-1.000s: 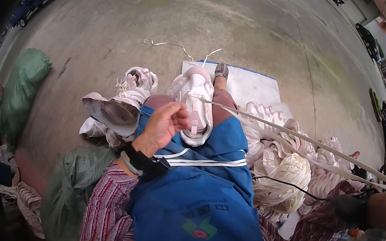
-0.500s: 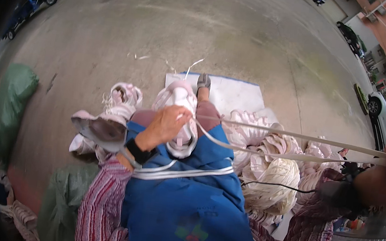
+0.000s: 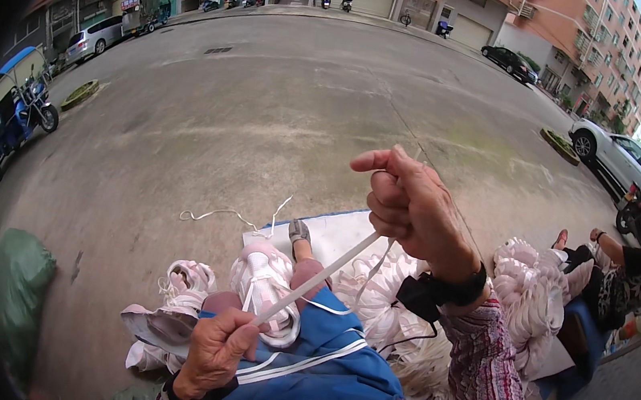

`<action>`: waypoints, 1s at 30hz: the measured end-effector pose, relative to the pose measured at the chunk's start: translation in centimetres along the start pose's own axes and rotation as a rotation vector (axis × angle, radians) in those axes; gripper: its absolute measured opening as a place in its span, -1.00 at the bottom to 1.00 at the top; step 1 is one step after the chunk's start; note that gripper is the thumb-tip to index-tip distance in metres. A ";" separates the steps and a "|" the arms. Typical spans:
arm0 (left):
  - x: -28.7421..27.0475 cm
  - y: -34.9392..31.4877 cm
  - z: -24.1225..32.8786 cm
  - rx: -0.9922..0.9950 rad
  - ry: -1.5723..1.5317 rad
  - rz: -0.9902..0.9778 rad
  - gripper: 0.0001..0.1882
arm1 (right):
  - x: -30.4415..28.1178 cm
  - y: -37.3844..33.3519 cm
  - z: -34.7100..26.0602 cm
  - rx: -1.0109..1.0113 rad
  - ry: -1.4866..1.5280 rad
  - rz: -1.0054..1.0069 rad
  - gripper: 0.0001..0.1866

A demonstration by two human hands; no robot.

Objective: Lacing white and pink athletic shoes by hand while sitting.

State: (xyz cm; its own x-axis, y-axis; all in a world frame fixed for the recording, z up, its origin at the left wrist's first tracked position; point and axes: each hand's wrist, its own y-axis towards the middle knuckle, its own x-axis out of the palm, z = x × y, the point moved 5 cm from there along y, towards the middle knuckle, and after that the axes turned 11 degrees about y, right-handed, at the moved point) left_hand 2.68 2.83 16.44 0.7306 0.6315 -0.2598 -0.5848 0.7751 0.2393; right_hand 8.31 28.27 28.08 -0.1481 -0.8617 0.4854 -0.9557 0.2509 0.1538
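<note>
Left hand (image 3: pixel 216 348) pinching white strap (image 3: pixel 318 277) at the bundle (image 3: pixel 269 286), right hand (image 3: pixel 409 204) fisted on its far end; best kept taut, pulled steadily.

Soft overcast daylight, fisheye-bent edges

The right hand (image 3: pixel 408 207), out at the right edge a second ago, has swung up to the middle of the view, drawing the white strap (image 3: pixel 318 278) taut and steep from the left hand (image 3: pixel 218 348). The view has tilted up to take in street and buildings.
</note>
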 end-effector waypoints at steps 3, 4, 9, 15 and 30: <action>-0.4 -0.5 0.9 0.037 -0.039 0.032 -0.72 | 0.9 -0.1 0.3 -0.081 -0.118 0.023 -0.48; -0.5 -0.7 1.0 0.028 -0.032 0.039 -0.72 | 0.6 0.1 0.5 -0.102 -0.146 -0.071 -0.47; -3.1 -2.1 1.6 0.018 -0.108 0.263 -0.69 | 1.5 -0.6 -1.4 -0.071 -0.362 -0.030 -0.48; -5.0 -2.6 1.7 0.074 -0.119 0.291 -0.72 | 2.8 -3.4 -2.2 -0.120 -0.618 -0.160 -0.49; -24.1 -23.9 0.6 0.318 -0.621 0.792 -0.84 | -10.5 2.9 21.6 0.021 -0.907 0.040 -0.76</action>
State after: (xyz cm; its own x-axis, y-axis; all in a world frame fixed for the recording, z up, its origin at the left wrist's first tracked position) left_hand -0.73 -30.87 17.52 0.2851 0.7624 0.5809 -0.9202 0.0480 0.3886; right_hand 1.64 28.53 4.85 -0.3165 -0.8713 -0.3750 -0.9486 0.2881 0.1311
